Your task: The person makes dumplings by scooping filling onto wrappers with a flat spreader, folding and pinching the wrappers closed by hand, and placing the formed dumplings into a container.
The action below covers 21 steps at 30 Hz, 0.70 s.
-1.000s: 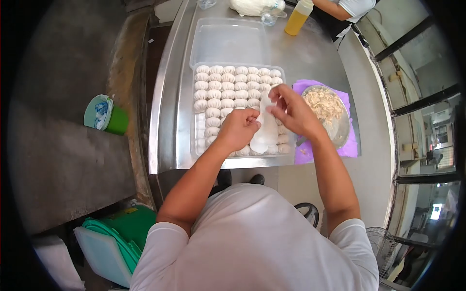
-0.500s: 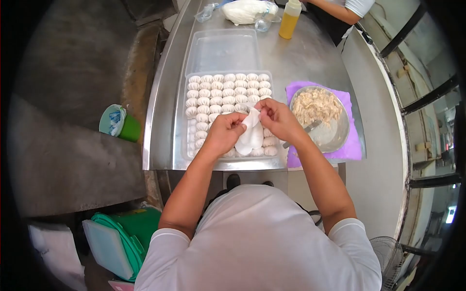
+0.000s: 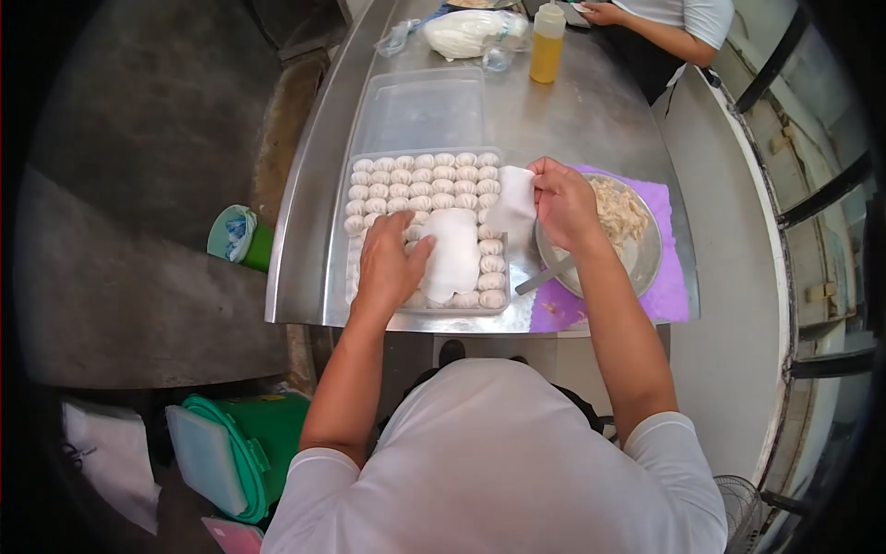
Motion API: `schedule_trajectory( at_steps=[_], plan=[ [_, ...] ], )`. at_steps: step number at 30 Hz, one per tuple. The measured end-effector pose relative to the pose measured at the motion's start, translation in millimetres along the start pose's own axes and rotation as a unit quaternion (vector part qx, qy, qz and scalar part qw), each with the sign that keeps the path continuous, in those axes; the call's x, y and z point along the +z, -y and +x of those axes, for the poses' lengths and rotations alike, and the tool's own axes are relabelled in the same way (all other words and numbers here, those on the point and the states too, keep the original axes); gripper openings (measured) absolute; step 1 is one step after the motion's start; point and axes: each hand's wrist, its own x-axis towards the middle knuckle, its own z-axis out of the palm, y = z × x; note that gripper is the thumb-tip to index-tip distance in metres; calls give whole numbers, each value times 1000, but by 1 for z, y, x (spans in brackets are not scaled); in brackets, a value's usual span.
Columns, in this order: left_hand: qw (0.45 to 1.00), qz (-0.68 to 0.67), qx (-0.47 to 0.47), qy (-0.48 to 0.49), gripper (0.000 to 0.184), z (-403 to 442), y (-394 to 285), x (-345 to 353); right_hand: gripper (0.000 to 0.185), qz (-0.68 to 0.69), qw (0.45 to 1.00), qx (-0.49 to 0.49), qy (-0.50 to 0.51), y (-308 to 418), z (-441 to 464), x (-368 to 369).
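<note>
Rows of pleated dumplings (image 3: 445, 174) fill much of a clear plastic tray (image 3: 506, 268). A stack of white dough wrappers (image 3: 452, 263) lies on top of the dumplings. My left hand (image 3: 389, 263) rests over the tray just left of that stack, fingers apart, thumb near its edge. My right hand (image 3: 565, 205) pinches the edge of a single white dough wrapper (image 3: 513, 196), which hangs over the tray's right side. Close to that hand stands a metal bowl of pale chopped filling (image 3: 620, 217), with a flat metal spatula (image 3: 544, 275) across its rim.
A purple cloth (image 3: 676, 277) lies under the bowl. Behind the tray are a clear lid (image 3: 420, 115), a squeeze bottle of yellow liquid (image 3: 546, 51) and a white plastic-wrapped bundle (image 3: 466, 35). A co-worker's arm (image 3: 660, 35) is at the far right end of the steel table (image 3: 600, 120).
Both hands were together at the wrappers over the tray. A single wrapper has come away rightward in my right hand; my left hand has let go and the stack lies on the dumplings.
</note>
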Motion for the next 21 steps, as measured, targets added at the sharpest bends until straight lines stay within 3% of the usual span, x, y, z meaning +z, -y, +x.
schedule_trajectory(
  at_steps=[1,2,3,4,6,8,10,11,12,14,15,18,19,20,21],
  plan=[
    [1000,2,1,1,41,5,-13,3,14,9,999,-13,35,6,-2,1],
    [978,-209,-27,14,42,14,-30,10,14,11,999,-13,35,12,-6,3],
    [910,-410,-54,28,44,21,-45,13,15,27,997,10,66,20,-14,8],
    [910,-409,-53,29,44,25,-56,15,17,42,994,33,96,24,-22,10],
    [778,-583,-110,206,39,32,-75,21,17,58,993,31,98,28,-35,2],
    [768,-585,-119,232,29,34,-89,28,17,77,992,27,92,31,-54,-6],
    [845,-487,-83,203,22,35,-107,36,20,-18,993,42,-108,34,-79,-9],
    [887,-418,-44,191,17,32,-113,50,25,21,994,48,-93,19,-86,-31],
    [884,-419,-40,202,17,26,-126,57,25,24,993,44,-104,10,-96,-42],
    [930,-212,170,245,16,6,-159,62,26,208,974,89,11,-2,-116,-54],
    [926,-164,221,258,18,-2,-171,64,30,250,962,78,-74,-2,-126,-48],
    [944,-93,210,236,23,-2,-183,68,34,244,959,76,-125,2,-165,-70],
    [940,6,220,260,37,-1,-179,72,40,258,956,76,-118,5,-181,-86],
    [938,5,220,266,37,-7,-174,83,40,261,954,76,-123,9,-195,-98],
    [924,115,206,301,43,-18,-163,97,41,263,952,62,-145,14,-208,-106]
  ],
)
